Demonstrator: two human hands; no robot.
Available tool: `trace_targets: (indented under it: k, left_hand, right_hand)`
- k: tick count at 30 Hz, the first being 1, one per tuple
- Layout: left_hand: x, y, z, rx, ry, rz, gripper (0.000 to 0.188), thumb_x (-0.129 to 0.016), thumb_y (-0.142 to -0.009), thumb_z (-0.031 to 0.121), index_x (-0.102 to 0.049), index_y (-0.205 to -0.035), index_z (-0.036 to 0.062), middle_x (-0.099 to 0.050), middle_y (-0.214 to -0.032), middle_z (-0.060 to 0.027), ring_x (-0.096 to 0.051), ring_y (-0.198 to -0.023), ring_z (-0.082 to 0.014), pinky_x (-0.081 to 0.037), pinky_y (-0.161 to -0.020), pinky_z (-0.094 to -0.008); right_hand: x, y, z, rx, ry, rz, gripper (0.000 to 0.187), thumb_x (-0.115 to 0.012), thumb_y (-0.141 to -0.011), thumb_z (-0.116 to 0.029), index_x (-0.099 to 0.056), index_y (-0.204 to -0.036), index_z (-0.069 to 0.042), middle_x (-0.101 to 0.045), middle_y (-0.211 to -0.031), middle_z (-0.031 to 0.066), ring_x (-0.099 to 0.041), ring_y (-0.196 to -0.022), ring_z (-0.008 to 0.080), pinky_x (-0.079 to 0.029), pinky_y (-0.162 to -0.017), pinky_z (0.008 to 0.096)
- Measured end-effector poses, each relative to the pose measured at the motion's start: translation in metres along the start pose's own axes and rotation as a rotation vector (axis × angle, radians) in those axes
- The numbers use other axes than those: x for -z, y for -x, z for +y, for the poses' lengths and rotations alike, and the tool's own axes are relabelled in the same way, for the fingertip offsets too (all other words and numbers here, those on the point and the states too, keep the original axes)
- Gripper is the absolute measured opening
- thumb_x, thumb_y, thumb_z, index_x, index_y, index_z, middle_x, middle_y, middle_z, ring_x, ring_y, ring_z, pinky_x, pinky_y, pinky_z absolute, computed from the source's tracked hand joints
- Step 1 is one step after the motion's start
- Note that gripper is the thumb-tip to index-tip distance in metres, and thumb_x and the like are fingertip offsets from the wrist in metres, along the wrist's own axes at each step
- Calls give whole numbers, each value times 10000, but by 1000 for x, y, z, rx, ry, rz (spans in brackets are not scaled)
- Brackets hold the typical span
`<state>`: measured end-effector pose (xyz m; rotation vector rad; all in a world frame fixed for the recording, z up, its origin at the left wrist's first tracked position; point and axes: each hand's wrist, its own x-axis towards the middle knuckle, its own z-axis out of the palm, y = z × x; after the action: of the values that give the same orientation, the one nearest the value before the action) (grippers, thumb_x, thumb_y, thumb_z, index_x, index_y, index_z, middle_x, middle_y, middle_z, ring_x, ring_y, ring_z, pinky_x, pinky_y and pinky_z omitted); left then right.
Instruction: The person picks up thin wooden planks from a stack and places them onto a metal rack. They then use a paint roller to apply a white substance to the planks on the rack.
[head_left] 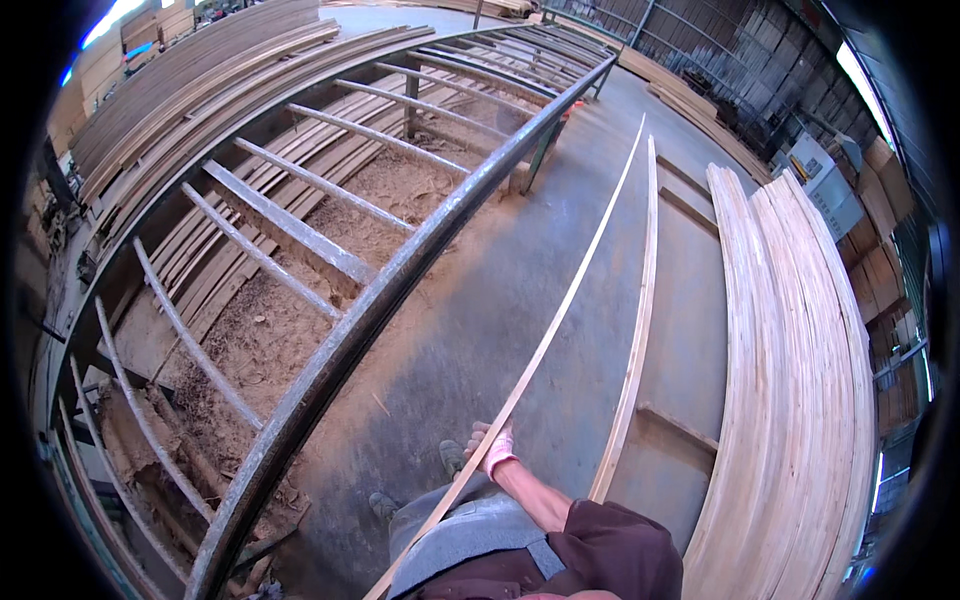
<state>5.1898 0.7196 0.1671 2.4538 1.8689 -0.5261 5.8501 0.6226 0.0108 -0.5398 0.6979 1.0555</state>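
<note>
My right hand [499, 450], in a pale pink-and-white work glove, is closed around a long thin wooden strip [548, 342]. The strip runs from the lower edge, past my grey apron [470, 545], far out over the floor. A maroon sleeve [620, 550] covers my right upper arm, and the forearm is bare. My left hand does not show. To the right of the held strip lies another long wooden strip [640, 350], apart from it.
A long metal rack with crossbars [400, 255] stands on the left, with sawdust [270, 350] and boards beneath. Stacked pale planks [790, 380] lie at the right beside floor battens [678, 427]. More lumber [200, 90] is piled at the far left. My shoes [383, 505] are on the floor [460, 350].
</note>
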Motion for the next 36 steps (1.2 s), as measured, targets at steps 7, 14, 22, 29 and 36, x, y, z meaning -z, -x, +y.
trace_targets:
  k: [7,14,22,29,36]
  left_hand:
    - [-84,13,-32,61,-84,-83,143,-600,-845,193,-726,-906,164,-730,-814,-77,-716,-791,-275,-558,-730,-412]
    - [-123,12,-71,7,103,-125,217,-628,-844,291,-749,-1015,235,-765,-916,-33,-743,-869,-254,-580,-783,-393]
    - [-74,-12,-141,49,714,-758,312,-601,-977,377,-768,-1088,138,-720,-843,-47,-653,-710,-221,-544,-679,-361]
    - [33,-36,-144,-685,153,-327,133,-699,-925,264,-738,-897,140,-643,-689,-4,-620,-625,-142,-506,-557,-342]
    - [22,-60,-110,-753,200,-407,390,-767,-886,438,-708,-1140,148,-777,-1014,-157,-736,-842,-368,-609,-809,-439]
  right_hand:
    - [-60,29,31,50,132,-13,772,-333,-750,-1023,-362,-627,-262,-286,-506,-73,-314,-434,170,-327,-494,371]
    - [-94,27,67,154,283,-17,895,-286,-864,-952,-602,-866,-114,-525,-630,38,-543,-541,256,-504,-547,480]
    - [-120,-1,137,311,385,17,590,-560,-1021,-601,-587,-1317,-91,-675,-1211,104,-653,-1127,301,-518,-990,570]
    - [-158,0,154,270,741,-88,327,-606,-1046,-307,-596,-1296,-98,-686,-1205,84,-690,-1081,300,-575,-917,559]
    - [-125,27,216,48,793,-178,431,-630,-1037,-394,-574,-1341,-94,-677,-1274,113,-672,-1172,317,-561,-978,579]
